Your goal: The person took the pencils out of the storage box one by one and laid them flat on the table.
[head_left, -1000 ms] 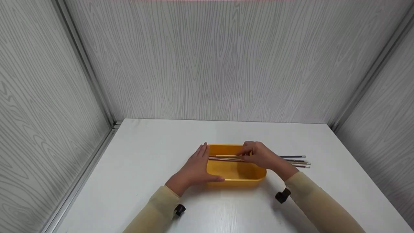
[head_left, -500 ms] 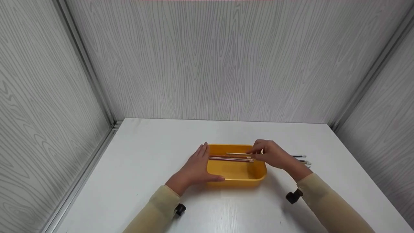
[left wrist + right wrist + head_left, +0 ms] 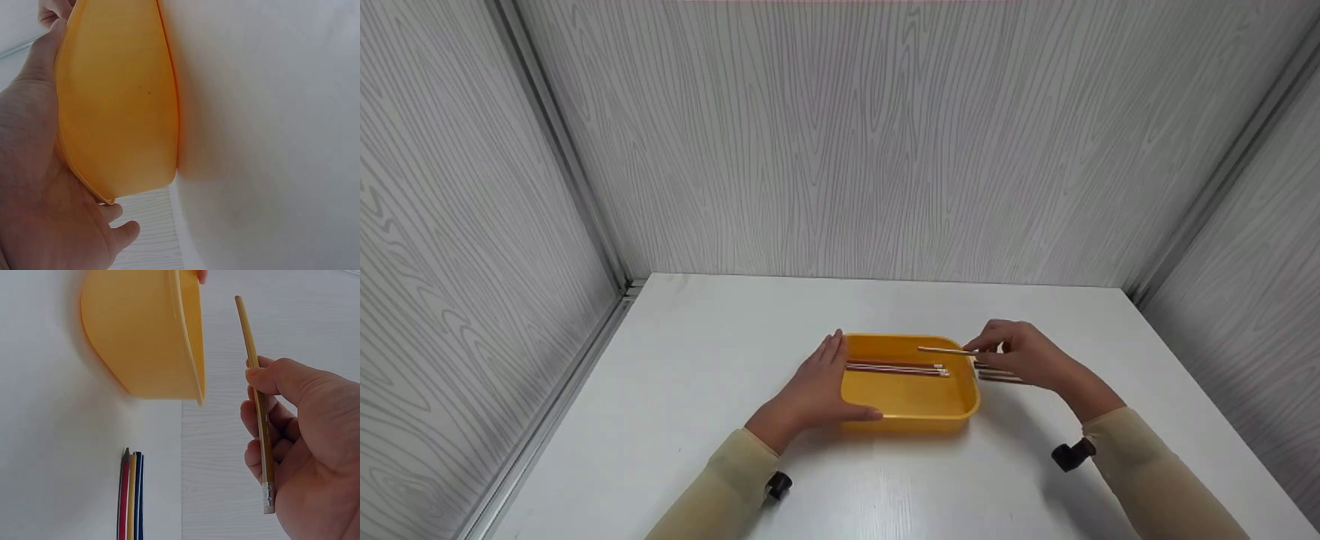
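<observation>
A yellow plastic box [image 3: 919, 424] rests on the white table. My left hand [image 3: 810, 386] spans its left end, thumb along the near rim and fingers extended toward the far side. Inside lie a few pencils [image 3: 898, 368] with white eraser ends; their left ends are hidden by that hand. My right hand [image 3: 1024, 358] pinches a gold-coloured pencil [image 3: 260, 410] between thumb and fingers, just above the box's right rim. In the right wrist view its eraser end points toward the palm and the other end angles up past the box.
Several loose pencils [image 3: 132, 495], red, yellow and dark blue among them, lie side by side on the table just right of the box. Grey wood-grain panels [image 3: 847, 150] enclose the table at the back and both sides.
My right hand has lifted the gold-coloured pencil from the pencils inside the box and moved right, over the box's right end. My left hand has stayed put.
</observation>
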Demonstrator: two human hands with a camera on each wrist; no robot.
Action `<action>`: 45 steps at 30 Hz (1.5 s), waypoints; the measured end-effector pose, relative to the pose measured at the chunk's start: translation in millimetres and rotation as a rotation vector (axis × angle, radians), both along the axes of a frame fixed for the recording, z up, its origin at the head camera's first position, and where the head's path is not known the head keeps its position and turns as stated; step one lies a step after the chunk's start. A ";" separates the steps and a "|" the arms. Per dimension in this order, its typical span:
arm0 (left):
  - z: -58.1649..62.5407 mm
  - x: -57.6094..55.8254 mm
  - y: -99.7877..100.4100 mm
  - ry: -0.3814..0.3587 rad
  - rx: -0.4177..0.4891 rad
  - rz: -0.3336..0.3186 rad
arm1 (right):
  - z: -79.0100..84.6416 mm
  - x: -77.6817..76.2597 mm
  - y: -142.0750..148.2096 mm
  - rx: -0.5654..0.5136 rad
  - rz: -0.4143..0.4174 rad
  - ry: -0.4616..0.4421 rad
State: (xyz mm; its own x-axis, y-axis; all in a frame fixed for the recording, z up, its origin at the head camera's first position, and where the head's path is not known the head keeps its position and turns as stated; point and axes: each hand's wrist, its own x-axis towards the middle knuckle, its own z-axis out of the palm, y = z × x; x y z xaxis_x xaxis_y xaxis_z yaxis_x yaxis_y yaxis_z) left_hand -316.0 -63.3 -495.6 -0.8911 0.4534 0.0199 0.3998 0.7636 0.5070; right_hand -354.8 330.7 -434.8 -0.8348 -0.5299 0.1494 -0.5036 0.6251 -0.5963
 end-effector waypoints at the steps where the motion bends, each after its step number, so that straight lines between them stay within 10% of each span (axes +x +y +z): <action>1: 0.1 -0.1 0.0 0.000 -0.002 -0.001 | 0.0 -0.3 4.4 0.004 -0.004 0.008; 45: -0.3 -0.3 1.2 -0.009 0.015 0.015 | -25.8 17.8 94.9 -0.002 -0.229 -0.045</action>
State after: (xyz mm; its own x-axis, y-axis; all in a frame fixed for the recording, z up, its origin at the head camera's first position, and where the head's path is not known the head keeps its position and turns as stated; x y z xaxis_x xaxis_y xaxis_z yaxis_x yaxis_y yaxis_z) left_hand -316.3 -62.1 -495.8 -0.8978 0.4400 0.0183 0.3840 0.7618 0.5218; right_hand -337.1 425.6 -460.5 -0.9392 -0.3252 0.1106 -0.3214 0.7188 -0.6165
